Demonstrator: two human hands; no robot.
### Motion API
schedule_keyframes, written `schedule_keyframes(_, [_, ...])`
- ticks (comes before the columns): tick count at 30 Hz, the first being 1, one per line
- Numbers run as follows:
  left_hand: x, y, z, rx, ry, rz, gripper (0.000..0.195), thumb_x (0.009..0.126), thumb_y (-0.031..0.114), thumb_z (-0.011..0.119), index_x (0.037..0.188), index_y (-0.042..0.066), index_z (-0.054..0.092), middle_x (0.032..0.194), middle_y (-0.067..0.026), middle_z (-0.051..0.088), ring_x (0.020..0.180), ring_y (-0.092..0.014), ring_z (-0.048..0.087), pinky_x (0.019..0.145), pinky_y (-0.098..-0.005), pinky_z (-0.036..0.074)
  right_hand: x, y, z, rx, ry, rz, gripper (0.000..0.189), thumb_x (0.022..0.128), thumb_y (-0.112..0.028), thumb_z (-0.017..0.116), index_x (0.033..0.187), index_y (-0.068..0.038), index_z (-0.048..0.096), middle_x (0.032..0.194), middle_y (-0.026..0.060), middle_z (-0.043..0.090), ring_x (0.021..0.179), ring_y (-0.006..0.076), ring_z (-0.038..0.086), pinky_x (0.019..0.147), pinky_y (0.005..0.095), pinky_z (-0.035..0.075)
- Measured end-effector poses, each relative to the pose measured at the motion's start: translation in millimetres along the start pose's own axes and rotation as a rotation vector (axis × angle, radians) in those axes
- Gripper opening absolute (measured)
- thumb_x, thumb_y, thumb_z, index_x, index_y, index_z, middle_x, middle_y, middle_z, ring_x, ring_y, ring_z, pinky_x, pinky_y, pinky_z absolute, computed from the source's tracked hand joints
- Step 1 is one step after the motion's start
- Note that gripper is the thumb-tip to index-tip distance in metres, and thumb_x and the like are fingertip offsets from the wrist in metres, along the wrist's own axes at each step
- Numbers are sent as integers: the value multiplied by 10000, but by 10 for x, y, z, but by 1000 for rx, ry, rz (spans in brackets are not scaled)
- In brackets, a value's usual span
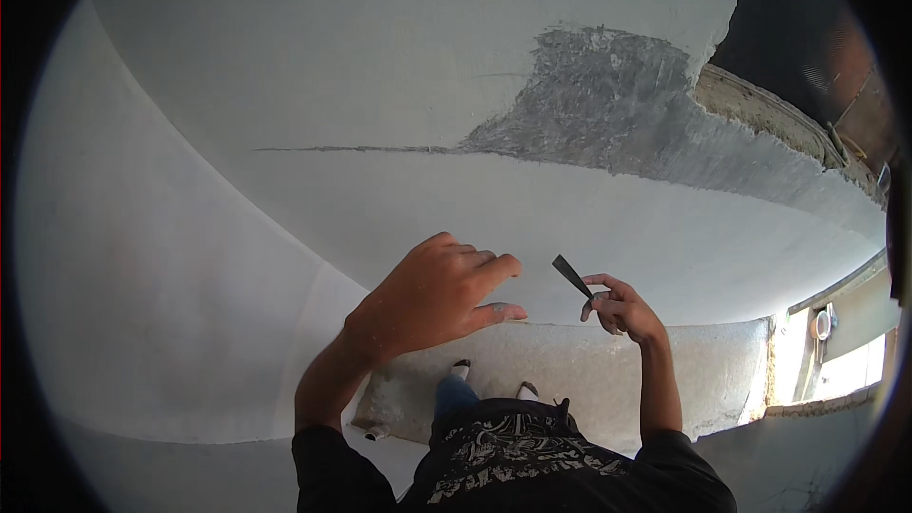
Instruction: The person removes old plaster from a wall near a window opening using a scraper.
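Observation:
My right hand [623, 310] holds a small dark flat blade [571, 275], seemingly a putty knife, between thumb and fingers. Its wider end points up and to the left. My left hand [456, 285] is raised to the left of the blade, apart from it. Thumb and forefinger are spread, with nothing visible between them; the other fingers curl out of sight. Behind both hands stretches a pale plastered wall [320, 78]. A rough, darker grey patch [605, 103] marks it above my right hand, and a thin grey streak [356, 149] runs left from that patch.
At upper right, a ragged-edged opening [769, 110] cuts the wall. Another pale wall [164, 263] meets it at left. My feet stand on a concrete floor [591, 363], near a pipe stub [377, 432]. A bright opening [848, 370] lies at lower right.

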State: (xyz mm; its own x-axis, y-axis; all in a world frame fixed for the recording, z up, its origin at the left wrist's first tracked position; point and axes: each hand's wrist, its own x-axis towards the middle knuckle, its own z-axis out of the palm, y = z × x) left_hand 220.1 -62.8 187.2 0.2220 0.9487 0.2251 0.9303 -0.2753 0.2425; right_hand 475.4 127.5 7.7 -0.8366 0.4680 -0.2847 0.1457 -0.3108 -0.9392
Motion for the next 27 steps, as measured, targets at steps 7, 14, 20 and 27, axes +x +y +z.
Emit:
schedule_keyframes(7, [-48, -667, -896, 177, 190, 229, 294, 793, 304, 762, 950, 86, 642, 758, -25, 661, 707, -201, 633, 723, -352, 466, 11, -821, 825, -47, 160, -525, 433, 920, -98, 522, 1347, -33, 482, 789, 101, 642, 427, 51, 406, 382, 207, 308])
schedule_keyframes(14, [25, -1626, -2188, 400, 953, 361, 208, 914, 290, 645, 955, 86, 644, 869, -36, 679, 839, -183, 643, 790, -352, 498, 494, -1235, 1339, -327, 795, -738, 505, 946, -119, 504, 1443, -106, 413, 796, 48, 571, 529, 48, 447, 461, 198, 381])
schedule_keyframes(20, [490, -2280, -2965, 641, 1256, 643, 202, 925, 310, 630, 966, 114, 658, 880, -9, 682, 865, -180, 646, 794, -347, 497, 852, -1426, 1627, -358, 967, -688, 528, 987, -185, 465, 1492, -150, 316, 729, 65, 580, 447, 59, 437, 389, 232, 382])
schedule_keyframes(27, [972, -2281, -2969, 815, 1318, 788, 283, 906, 425, 620, 1021, 169, 659, 949, -3, 669, 989, -202, 617, 907, -395, 423, 924, -1525, 1709, -181, 1203, -555, 323, 977, -270, 535, 1172, -12, 528, 588, 55, 554, 364, 112, 465, 335, 270, 357])
